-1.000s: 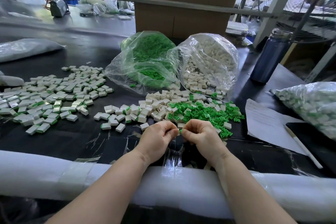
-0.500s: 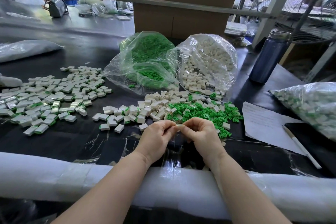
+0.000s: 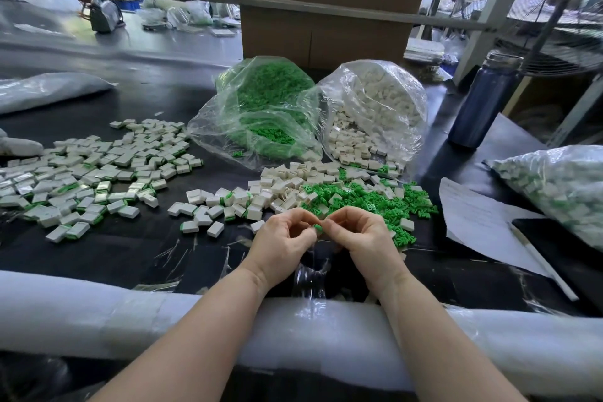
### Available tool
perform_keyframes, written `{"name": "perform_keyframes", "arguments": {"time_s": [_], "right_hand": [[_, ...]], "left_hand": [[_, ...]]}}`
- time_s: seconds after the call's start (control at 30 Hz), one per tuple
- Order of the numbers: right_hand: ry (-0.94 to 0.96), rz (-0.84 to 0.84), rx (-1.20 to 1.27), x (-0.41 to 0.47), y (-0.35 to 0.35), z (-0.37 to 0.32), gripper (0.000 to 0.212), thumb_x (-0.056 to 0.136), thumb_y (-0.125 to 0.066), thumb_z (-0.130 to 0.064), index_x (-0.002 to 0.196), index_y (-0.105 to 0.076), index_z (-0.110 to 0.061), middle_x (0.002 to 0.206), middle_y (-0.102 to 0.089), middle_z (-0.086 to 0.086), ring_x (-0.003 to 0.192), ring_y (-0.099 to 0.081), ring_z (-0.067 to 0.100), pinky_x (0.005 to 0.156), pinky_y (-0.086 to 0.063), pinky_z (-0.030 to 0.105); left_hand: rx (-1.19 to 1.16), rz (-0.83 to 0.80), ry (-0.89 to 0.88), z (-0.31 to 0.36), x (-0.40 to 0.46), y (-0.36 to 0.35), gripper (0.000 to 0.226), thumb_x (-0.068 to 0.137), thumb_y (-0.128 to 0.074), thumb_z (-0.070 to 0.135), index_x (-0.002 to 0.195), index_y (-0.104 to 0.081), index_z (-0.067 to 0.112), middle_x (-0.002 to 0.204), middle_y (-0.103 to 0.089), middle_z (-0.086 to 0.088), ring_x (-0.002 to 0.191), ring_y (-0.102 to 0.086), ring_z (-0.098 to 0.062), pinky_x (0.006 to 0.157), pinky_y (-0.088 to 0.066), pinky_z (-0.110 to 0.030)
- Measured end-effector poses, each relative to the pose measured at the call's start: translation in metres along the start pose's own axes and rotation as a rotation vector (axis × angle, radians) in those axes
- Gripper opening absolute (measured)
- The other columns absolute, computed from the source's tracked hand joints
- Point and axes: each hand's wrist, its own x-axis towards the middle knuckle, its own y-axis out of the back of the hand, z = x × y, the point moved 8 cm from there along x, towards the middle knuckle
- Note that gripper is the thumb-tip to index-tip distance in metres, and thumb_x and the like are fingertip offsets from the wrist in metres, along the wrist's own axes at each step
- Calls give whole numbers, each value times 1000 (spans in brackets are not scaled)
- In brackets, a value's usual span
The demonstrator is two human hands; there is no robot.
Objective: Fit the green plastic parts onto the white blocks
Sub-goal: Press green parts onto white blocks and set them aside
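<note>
While both forearms cross the padded edge, left hand (image 3: 283,240) and right hand (image 3: 360,236) grip one green part (image 3: 317,228).

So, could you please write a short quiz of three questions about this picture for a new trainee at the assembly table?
1. True or false: the loose pile of small green plastic parts lies left of the left hand.
2. Which clear plastic bag is farther to the right: A, the clear bag of green parts, or B, the clear bag of white blocks?
3. Fill in: between the fingertips of the left hand and the right hand a small ______ piece shows.

Key: 1 false; 2 B; 3 green.
</note>
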Motion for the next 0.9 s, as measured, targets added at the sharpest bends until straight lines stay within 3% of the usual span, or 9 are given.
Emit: {"name": "perform_keyframes", "arguments": {"time_s": [0.17,0.23,0.3,0.43,0.63,0.9], "right_hand": [[-29,-36,53,1,-5,3,8,89,-59,-12,92,-65,-8,79,-67,7,70,-64,17,62,-55,23],[-25,-97,-10,0,-12,2,12,91,-55,-15,89,-66,-11,74,-65,5,68,-61,14,62,-53,21],[-18,-145,-68,-1,-16,1,19,93,-51,-17,80,-65,-13,69,-61,2,64,-57,10,61,-50,19],[-50,-193,-40,-1,-18,2,19,93,-50,-15,79,-62,-13,69,-60,-1,61,-57,4,61,-49,15],[-81,-218,0,-2,-18,6,11,93,-51,-15,90,-61,-9,70,-62,2,61,-59,6,60,-49,17],[-68,-187,-20,-1,-16,6,22,90,-56,-17,89,-69,1,67,-58,11,56,-50,10,55,-43,17]], "left_hand": [[-18,-31,-46,5,-1,-1,25,85,-59,4,79,-62,28,79,-56,0,67,-51,-14,65,-48,-28],[-30,-40,-69,8,-1,-2,23,85,-60,3,81,-62,26,95,-49,3,70,-52,-2,68,-46,-12],[-40,-48,-74,8,-2,-3,22,85,-61,5,82,-62,27,103,-42,4,74,-50,4,73,-43,-6],[-43,-75,-74,8,-2,-4,21,86,-61,6,84,-62,27,106,-41,2,79,-49,-6,75,-43,-7],[-55,-87,-68,6,-2,-5,19,83,-63,2,86,-64,21,101,-46,2,74,-51,-6,71,-45,-10],[-11,-101,-73,8,-3,-8,22,82,-62,1,84,-65,23,104,-48,-6,91,-53,-11,87,-43,-14]]}}
